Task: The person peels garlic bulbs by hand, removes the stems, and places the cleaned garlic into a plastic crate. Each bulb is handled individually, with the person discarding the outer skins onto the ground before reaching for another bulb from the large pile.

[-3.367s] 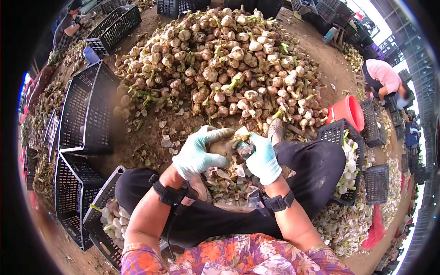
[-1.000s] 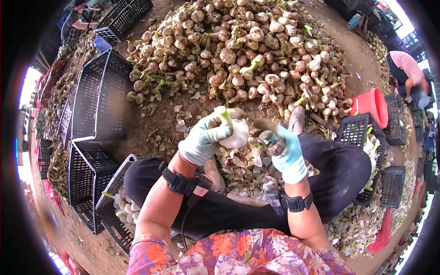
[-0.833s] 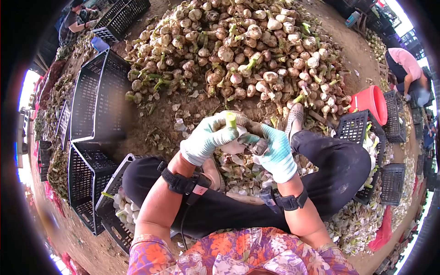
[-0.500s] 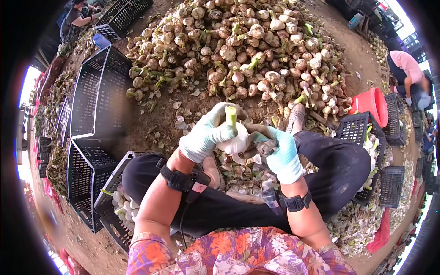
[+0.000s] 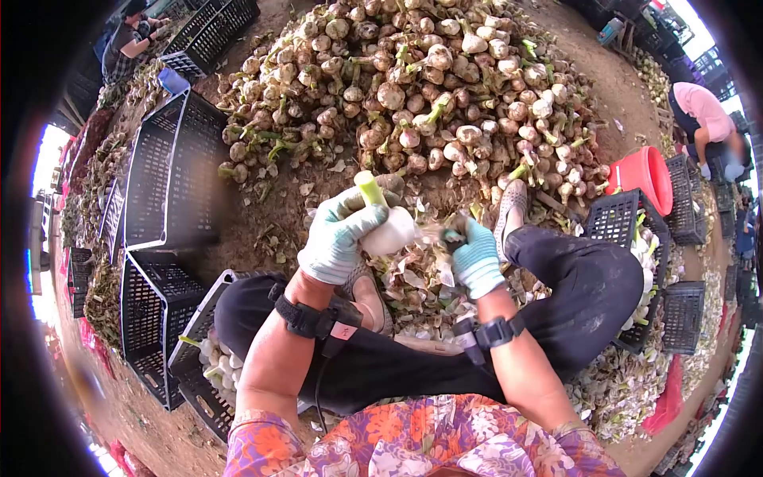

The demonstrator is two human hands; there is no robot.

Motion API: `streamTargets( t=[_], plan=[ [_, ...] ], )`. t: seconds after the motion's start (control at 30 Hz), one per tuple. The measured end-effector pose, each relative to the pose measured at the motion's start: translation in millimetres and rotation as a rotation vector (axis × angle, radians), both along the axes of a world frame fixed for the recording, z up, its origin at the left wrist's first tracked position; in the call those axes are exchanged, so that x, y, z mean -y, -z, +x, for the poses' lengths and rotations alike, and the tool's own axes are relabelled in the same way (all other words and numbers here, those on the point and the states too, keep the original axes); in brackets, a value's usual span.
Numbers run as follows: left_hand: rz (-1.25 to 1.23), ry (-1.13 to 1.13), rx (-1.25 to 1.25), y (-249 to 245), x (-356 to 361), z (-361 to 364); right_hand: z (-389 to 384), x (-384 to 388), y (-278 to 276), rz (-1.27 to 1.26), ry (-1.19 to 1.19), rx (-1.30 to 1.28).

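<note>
My left hand (image 5: 342, 230), in a pale glove with soiled fingers, is wrapped round a garlic bulb (image 5: 391, 232). The bulb is white and smooth, and its cut green stem stands up past my thumb. To its right, my right hand (image 5: 474, 256), gloved the same way, is closed with dark, dirty fingertips. Pale, blurred garlic skin (image 5: 431, 234) stretches from those fingertips toward the bulb's root end. Beneath both hands, loose peelings (image 5: 413, 298) cover the ground between my feet.
A big heap of unpeeled garlic (image 5: 413, 87) lies ahead. Black crates (image 5: 171, 171) stand at left; a crate by my left knee holds white bulbs (image 5: 222, 362). On the right are a red bucket (image 5: 642, 181) and another garlic crate (image 5: 612, 219). A person in pink (image 5: 703, 115) bends beyond.
My right hand has drawn away from the bulb to the right and slightly down, with skin trailing. My left hand has shifted left, tilting the bulb so its stem leans left.
</note>
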State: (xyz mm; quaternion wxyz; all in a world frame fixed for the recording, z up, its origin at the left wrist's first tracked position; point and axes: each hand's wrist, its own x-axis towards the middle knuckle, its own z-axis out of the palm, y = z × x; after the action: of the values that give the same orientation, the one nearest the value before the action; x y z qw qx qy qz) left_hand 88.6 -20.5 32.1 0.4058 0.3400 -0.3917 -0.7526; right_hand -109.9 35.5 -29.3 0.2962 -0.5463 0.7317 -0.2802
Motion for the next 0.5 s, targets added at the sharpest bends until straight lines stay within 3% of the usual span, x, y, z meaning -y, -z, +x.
streamTargets(
  t=[0.03, 0.07, 0.13, 0.17, 0.2, 0.27, 0.33, 0.37, 0.47, 0.5],
  plan=[
    [0.035, -0.016, -0.081, -1.1, 1.2, 0.6, -19.0, -2.7, 34.6, 0.098, 0.025, 0.166],
    [0.074, -0.033, -0.16, -1.4, 1.9, 1.4, -18.1, 0.0, 33.0, 0.201, 0.048, 0.334],
    [0.091, -0.089, -0.214, 5.8, 3.4, 1.1, -10.4, -5.4, 30.8, -0.025, 0.135, 0.565],
    [0.109, -0.077, -0.2, 15.6, 6.6, 3.3, -11.8, -5.4, 21.1, -0.316, -0.136, 0.208],
    [0.125, -0.063, -0.184, 20.7, 8.6, 4.4, -4.5, -3.1, -5.1, -0.314, -0.137, 0.212],
    [0.118, -0.051, -0.222, 15.7, 8.3, -1.7, 18.4, 3.3, -57.9, -0.203, -0.114, 0.727],
    [0.081, -0.01, -0.321, 25.8, 10.1, -1.0, 23.3, 9.7, -58.9, 0.029, -0.1, 1.114],
    [0.082, -0.006, -0.319, 23.7, 9.8, -3.1, 25.6, 11.5, -55.4, -0.049, -0.227, 0.629],
    [0.209, -0.18, -0.345, 4.2, 4.5, -9.0, 40.1, 10.2, -42.6, 0.061, -0.023, 0.869],
    [0.27, -0.251, -0.371, 8.5, 7.8, -2.3, 42.1, 4.8, -11.0, -0.304, -0.08, 0.483]
  ],
)
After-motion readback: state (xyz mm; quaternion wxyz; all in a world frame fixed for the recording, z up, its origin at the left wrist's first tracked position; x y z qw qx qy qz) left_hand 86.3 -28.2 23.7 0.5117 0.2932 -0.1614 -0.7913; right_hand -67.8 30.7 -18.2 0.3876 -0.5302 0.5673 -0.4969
